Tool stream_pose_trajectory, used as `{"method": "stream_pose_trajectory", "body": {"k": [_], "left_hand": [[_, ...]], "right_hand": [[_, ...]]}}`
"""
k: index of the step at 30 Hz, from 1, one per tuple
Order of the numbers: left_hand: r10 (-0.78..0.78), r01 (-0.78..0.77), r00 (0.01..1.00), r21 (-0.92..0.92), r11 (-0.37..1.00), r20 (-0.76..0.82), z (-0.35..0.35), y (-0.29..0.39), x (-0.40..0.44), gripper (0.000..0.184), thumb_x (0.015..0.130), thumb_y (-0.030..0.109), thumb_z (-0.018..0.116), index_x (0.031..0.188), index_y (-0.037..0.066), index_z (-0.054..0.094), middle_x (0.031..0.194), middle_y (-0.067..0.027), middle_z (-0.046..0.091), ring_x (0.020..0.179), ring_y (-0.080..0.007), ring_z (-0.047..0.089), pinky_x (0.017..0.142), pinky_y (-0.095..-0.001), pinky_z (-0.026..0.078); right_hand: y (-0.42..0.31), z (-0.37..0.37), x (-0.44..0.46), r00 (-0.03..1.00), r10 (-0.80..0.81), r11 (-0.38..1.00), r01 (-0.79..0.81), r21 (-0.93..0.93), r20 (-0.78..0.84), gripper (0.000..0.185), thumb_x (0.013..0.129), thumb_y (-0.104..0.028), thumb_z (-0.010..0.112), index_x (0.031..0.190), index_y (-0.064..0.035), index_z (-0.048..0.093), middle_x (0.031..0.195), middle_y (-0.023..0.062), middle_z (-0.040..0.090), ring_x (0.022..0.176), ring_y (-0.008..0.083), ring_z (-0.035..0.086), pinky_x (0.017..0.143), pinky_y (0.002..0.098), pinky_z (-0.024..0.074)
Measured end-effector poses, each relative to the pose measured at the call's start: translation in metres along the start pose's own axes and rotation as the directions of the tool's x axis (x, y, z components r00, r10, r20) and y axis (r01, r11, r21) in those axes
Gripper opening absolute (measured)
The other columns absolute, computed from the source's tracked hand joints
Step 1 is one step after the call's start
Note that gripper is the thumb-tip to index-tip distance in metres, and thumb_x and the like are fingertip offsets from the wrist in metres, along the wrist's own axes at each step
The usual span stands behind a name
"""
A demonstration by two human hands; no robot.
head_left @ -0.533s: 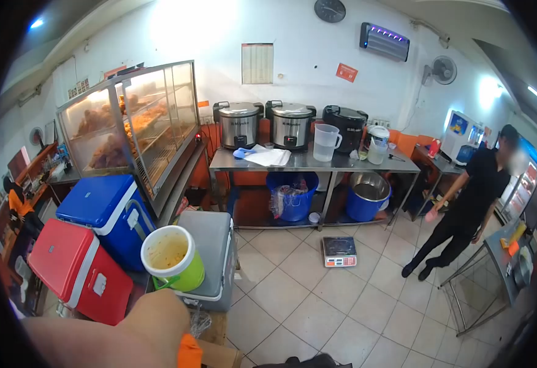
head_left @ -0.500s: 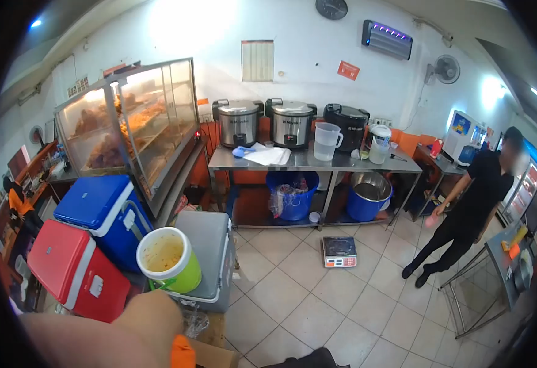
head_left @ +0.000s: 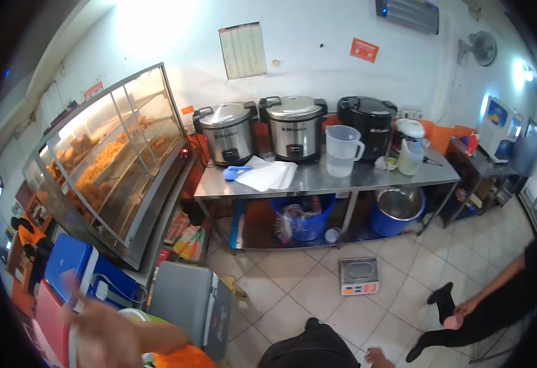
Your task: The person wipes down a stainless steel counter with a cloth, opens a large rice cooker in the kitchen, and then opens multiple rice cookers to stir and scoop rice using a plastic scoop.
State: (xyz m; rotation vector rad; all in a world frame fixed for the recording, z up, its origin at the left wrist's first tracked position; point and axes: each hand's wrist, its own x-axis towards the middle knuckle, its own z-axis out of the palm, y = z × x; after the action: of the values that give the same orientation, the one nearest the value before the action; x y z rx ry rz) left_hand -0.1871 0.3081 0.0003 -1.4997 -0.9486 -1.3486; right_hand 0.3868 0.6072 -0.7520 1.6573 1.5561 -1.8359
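My left hand is raised at the lower left, with an orange sleeve behind it. Motion smears its fingers, and I cannot make out anything in them. It hangs in front of the red cooler and partly hides the green bucket with a white rim. Beside these stand a blue cooler and a grey cooler. At the bottom edge, my right hand shows only in part, fingers apart and nothing visible in them. Near it is my dark-clothed leg.
A steel table along the wall bears several rice cookers, a clear pitcher and a white cloth. A digital scale lies on the floor. A lit food display case stands left. At right, a person holds something pink.
My view has moved closer to the table and scale. My left arm has swung up from beside the bucket, and my right hand has come into view. The person at right appears nearer.
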Motion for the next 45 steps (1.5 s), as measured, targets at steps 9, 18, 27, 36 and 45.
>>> {"method": "stream_pose_trajectory", "body": {"k": [9,18,27,36,45], "left_hand": [[-0.998,0.995,0.023,0.096,0.017,-0.054,0.147,-0.221,-0.249,0.021,0.09,0.008,0.057,0.105,-0.005,0.064,0.1,-0.0112,0.068,0.096,-0.0151,0.062,0.086,-0.026,0.047],[-0.987,0.839,-0.046,0.542,0.044,0.152,0.305,-0.515,-0.488,0.04,0.087,0.017,0.06,0.12,-0.006,0.055,0.119,-0.0233,0.058,0.113,-0.032,0.056,0.096,-0.0393,0.043],[-0.873,0.534,-0.053,0.752,0.386,0.486,0.426,-0.541,-0.534,0.065,0.091,0.035,0.053,0.139,-0.005,0.035,0.145,-0.0288,0.03,0.136,-0.044,0.028,0.107,-0.0628,0.02],[-0.92,0.598,-0.1,0.762,0.249,0.379,0.427,-0.565,-0.515,0.053,0.085,0.026,0.06,0.132,0.004,0.046,0.146,-0.0205,0.034,0.134,-0.0397,0.032,0.104,-0.0634,0.023],[-0.834,0.023,0.027,0.834,0.552,0.551,0.383,-0.712,-0.521,0.05,0.077,0.007,0.057,0.126,0.014,0.055,0.131,-0.0115,0.051,0.138,-0.0385,0.026,0.104,-0.0729,0.013]], "right_hand": [[-0.562,-0.062,0.163,0.893,-0.381,0.914,0.403,0.044,-0.241,0.016,0.087,-0.021,0.057,0.09,-0.0071,0.065,0.073,0.003,0.063,0.062,0.0136,0.057,0.051,0.0298,0.0442],[-0.995,0.084,0.284,0.474,-0.879,0.461,0.823,-0.331,-0.047,0.03,0.086,-0.021,0.063,0.11,-0.0022,0.065,0.084,0.0121,0.067,0.077,0.0175,0.063,0.07,0.0312,0.0495],[-1.148,0.125,0.391,0.71,-0.7,0.423,0.326,-0.846,-0.076,0.055,0.086,-0.023,0.061,0.133,-0.001,0.043,0.131,0.021,0.048,0.122,0.0358,0.045,0.1,0.0444,0.0374],[-1.166,0.093,0.385,0.877,-0.477,0.489,0.321,-0.811,0.06,0.048,0.079,-0.033,0.07,0.117,-0.0037,0.061,0.119,0.0192,0.06,0.117,0.0338,0.051,0.097,0.0446,0.0403],[-1.083,0.052,0.367,0.809,-0.484,0.555,0.578,-0.598,0.333,0.041,0.067,-0.028,0.073,0.094,0.0026,0.068,0.091,0.0259,0.066,0.087,0.0389,0.065,0.079,0.0411,0.0504]]}}
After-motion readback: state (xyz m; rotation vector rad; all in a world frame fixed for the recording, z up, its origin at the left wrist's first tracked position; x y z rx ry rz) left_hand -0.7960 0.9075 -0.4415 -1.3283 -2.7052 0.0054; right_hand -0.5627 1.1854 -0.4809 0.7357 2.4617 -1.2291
